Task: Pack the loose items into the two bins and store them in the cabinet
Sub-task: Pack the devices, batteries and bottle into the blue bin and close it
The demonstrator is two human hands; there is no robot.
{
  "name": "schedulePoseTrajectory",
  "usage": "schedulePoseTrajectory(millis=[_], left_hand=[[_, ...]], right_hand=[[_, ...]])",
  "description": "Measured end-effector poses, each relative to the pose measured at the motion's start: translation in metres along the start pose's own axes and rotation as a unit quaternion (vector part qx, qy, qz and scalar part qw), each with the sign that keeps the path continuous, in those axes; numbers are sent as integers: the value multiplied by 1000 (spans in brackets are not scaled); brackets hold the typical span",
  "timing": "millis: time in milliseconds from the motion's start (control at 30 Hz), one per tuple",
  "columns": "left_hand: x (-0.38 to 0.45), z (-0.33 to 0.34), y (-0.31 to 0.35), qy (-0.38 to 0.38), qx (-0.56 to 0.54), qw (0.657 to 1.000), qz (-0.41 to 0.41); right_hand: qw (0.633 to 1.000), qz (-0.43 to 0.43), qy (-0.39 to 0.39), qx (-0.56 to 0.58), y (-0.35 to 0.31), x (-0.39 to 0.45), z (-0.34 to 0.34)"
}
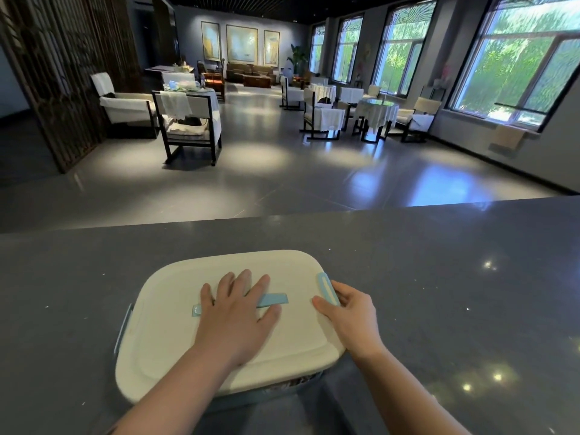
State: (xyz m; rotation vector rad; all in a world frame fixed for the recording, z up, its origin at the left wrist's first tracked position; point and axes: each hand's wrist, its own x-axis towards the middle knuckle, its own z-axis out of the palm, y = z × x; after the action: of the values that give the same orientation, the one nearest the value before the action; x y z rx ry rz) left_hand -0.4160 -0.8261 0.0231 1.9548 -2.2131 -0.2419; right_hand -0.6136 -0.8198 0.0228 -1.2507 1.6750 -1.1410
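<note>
So the person's left hand (237, 312) is lying flat and open, fingers spread, pressing down right on the middle of the bin's cream lid (175, 334), partly covering the blue carry handle (272, 299) that runs across the centre of the lid. The right hand (348, 315) is at the lid's right edge, fingers curled around the blue latch (326, 287) there, thumb on top of the lid, looks like a pinch-and-press grip on that clip.

The bin (270, 392) itself sits on the grey countertop (439, 277), near the person's edge of it. On the lid's left side the other blue latch (124, 328) hangs down, so it looks not clipped yet. No second bin, loose items or cabinet in view from here.

Best guess on the step: packing for this bin is done and they're sealing it. Next move probably calls for snapping the right latch home while the left hand keeps the lid seated, then doing the left one, then lifting it by the handle toward the cabinet.
</note>
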Motion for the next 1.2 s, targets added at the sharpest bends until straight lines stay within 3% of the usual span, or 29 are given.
schedulePoseTrajectory(millis=[100, 200, 333, 467, 567, 633, 700, 800, 1000, 1200], left_hand=[[-3, -6, 2, 31, -49, 998, 10], [-16, -17, -12, 118, -215, 969, -23], [-48, -22, -65, 219, -176, 956, -80], [-67, -25, -102, 204, -211, 945, -147], [-74, -28, -110, 176, -435, 859, -203], [-76, -25, -114, 152, -521, 802, -250], [-75, -24, -117, 125, -557, 775, -269], [-75, -23, -117, 147, -593, 742, -276], [-75, -22, -109, 202, -569, 760, -239], [-76, -22, -108, 210, -466, 837, -194]], right_hand=[[981, -61, -9, -186, -6, -6, 2], [891, -196, -18, -410, -16, -23, 30], [835, -281, -160, -445, -31, -38, 83], [803, -336, -219, -441, -45, -33, 118], [791, -369, -231, -429, -50, -31, 132], [795, -374, -228, -419, -49, -30, 133], [801, -371, -231, -410, -47, -30, 132], [802, -363, -240, -409, -46, -30, 133], [799, -344, -251, -424, -48, -30, 134], [795, -334, -257, -436, -49, -32, 137]])
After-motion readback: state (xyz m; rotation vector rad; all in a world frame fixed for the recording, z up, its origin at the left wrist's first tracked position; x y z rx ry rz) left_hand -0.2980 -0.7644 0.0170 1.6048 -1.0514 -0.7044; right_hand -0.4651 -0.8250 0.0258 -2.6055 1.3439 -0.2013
